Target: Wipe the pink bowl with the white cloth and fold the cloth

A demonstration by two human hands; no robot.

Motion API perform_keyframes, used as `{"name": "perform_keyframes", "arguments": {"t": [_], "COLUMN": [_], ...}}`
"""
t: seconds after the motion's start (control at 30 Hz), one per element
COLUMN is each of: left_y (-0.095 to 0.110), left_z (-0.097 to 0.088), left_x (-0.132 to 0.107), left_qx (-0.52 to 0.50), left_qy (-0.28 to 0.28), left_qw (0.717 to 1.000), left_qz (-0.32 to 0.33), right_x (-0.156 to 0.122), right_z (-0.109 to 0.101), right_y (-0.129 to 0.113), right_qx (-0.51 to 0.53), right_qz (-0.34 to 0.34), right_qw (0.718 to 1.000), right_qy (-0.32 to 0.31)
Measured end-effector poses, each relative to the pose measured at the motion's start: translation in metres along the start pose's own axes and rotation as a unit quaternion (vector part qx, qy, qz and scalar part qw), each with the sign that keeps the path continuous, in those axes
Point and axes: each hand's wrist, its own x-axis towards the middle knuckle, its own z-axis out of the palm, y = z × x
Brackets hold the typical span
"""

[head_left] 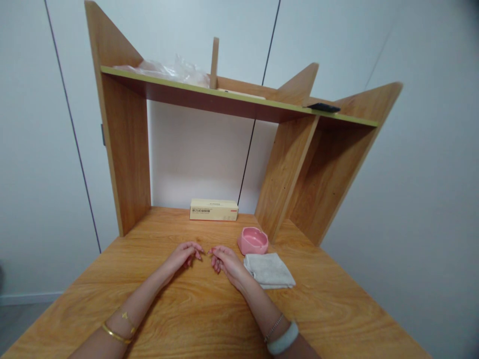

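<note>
My left hand (187, 255) rests on the wooden desk with loosely bent fingers, slightly apart, and nothing in them. Facing it, a small gap away, my right hand (227, 263) is also relaxed, its fingers partly curled and holding nothing I can see. Just right of that hand lies a folded light grey cloth (270, 271), whose left edge is close to my wrist. Behind the cloth stands a pink angular bowl (249, 246), which looks like an ashtray. Farther back, a long cream box (213, 210) with printed lettering sits against the wall side.
A wooden hutch with a shelf (209, 102) rises from the desk (194, 314). Its upright divider (286, 174) stands behind the bowl. On the shelf lie crumpled clear plastic (175, 71) at left and a flat dark object (324, 107) at right.
</note>
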Motion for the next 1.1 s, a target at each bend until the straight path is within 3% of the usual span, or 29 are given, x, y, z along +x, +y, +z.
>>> {"name": "perform_keyframes", "arguments": {"t": [1.1], "left_y": [-0.0005], "left_z": [-0.0004], "left_x": [0.0014], "left_qx": [-0.009], "left_qy": [-0.011], "left_qw": [1.000], "left_qz": [-0.005], "right_x": [-0.0013], "right_z": [-0.0012], "right_y": [0.0001], "right_qx": [0.015], "right_qz": [-0.004], "right_qw": [1.000], "right_qy": [-0.008]}}
